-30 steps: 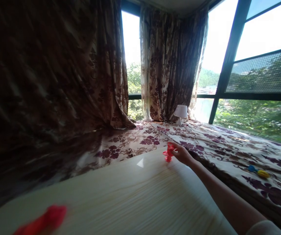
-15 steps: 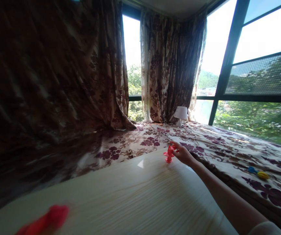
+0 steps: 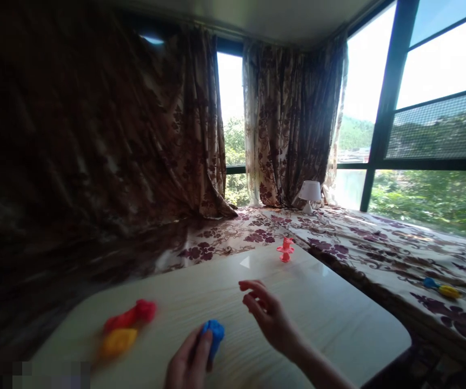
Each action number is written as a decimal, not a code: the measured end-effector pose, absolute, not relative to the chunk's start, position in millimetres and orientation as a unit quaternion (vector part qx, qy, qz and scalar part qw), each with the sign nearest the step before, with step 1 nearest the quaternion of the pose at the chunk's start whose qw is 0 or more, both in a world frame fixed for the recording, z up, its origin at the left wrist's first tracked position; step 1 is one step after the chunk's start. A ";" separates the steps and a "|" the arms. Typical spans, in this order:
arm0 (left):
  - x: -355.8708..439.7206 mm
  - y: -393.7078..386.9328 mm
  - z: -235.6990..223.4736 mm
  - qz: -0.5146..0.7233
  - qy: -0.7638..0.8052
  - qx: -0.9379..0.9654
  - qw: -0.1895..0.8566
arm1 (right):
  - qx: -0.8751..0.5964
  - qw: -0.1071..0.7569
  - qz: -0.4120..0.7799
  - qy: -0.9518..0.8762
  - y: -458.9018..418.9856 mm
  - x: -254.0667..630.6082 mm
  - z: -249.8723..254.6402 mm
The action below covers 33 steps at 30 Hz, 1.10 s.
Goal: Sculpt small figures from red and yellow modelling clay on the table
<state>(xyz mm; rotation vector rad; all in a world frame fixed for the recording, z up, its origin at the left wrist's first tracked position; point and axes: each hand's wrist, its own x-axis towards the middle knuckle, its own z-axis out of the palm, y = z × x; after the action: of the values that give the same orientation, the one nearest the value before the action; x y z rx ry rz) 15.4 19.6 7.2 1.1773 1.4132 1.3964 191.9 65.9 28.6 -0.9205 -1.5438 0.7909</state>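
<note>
In my left hand (image 3: 188, 359), at the near middle of the table, is a small crinkled blue lump (image 3: 214, 335), pinched between thumb and fingers. My right hand (image 3: 263, 308) hovers over the tabletop to the right of it, fingers apart and nothing in them. Beyond that hand, an upright red toy figure (image 3: 285, 250) with a wide rim round its middle stands near the table's far corner, touched by neither hand. To the left lie a blurred long red piece (image 3: 130, 317) and a yellow piece (image 3: 118, 342), side by side.
The pale wood-grain table (image 3: 330, 319) has rounded corners. Past it, a flowered cover (image 3: 363, 248) carries a white lamp (image 3: 310, 193), plus a blue piece (image 3: 431, 283) and a yellow piece (image 3: 448, 292) at right. Patterned curtains (image 3: 290, 124) hang by the windows.
My right hand has let go of the red toy figure and drawn back toward me. My left hand has come into view with the blue lump. The view has shifted, showing the yellow piece on the table.
</note>
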 end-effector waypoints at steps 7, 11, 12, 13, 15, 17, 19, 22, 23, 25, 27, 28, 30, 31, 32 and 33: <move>17.1 42.9 19.2 0.582 0.554 0.529 0.272 | -0.421 0.559 0.353 -0.621 54.1 110.0 5.8; 10.1 39.6 7.0 0.572 0.573 0.535 0.241 | -0.456 0.561 0.281 -0.631 57.4 96.2 -1.5; 8.1 37.5 4.2 0.573 0.580 0.530 0.232 | -0.464 0.556 0.269 -0.635 57.9 93.5 -4.0; 6.6 35.2 1.8 0.577 0.581 0.527 0.228 | -0.470 0.553 0.261 -0.637 58.5 90.8 -6.5; 5.1 30.3 -1.3 0.593 0.560 0.529 0.235 | -0.471 0.556 0.258 -0.635 60.0 85.8 -11.1; 5.0 26.1 -2.6 0.609 0.520 0.542 0.254 | -0.462 0.565 0.275 -0.626 61.7 81.9 -14.0; 4.6 23.6 -3.2 0.626 0.492 0.542 0.269 | -0.459 0.574 0.291 -0.613 62.4 79.8 -14.9; 1.7 22.5 -4.3 0.655 0.496 0.495 0.282 | -0.466 0.583 0.309 -0.589 60.0 79.5 -14.7; 0.4 22.4 -4.5 0.660 0.502 0.483 0.281 | -0.464 0.585 0.315 -0.586 58.2 79.5 -14.7; -1.6 21.6 -4.5 0.662 0.508 0.475 0.278 | -0.452 0.584 0.323 -0.592 53.5 78.8 -15.5; -2.3 20.2 -3.3 0.662 0.507 0.481 0.272 | -0.434 0.583 0.323 -0.606 48.5 77.1 -16.9; -2.1 19.4 -2.4 0.662 0.506 0.483 0.268 | -0.427 0.583 0.324 -0.611 46.4 76.2 -17.6; -0.9 18.2 -0.7 0.663 0.507 0.485 0.260 | -0.414 0.586 0.323 -0.617 43.8 75.0 -19.0; 0.0 17.8 -0.1 0.663 0.508 0.486 0.258 | -0.410 0.590 0.321 -0.617 43.5 75.0 -19.4; 1.1 17.6 0.2 0.661 0.508 0.489 0.257 | -0.407 0.596 0.318 -0.615 43.6 75.6 -19.5; 2.2 17.4 0.1 0.660 0.506 0.492 0.258 | -0.406 0.602 0.315 -0.611 44.3 76.6 -19.5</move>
<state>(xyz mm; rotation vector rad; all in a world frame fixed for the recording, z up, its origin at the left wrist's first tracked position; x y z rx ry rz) 2.2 17.4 0.1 1.3334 1.3727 1.7883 76.6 44.3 -19.5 -0.9408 -1.4153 0.7287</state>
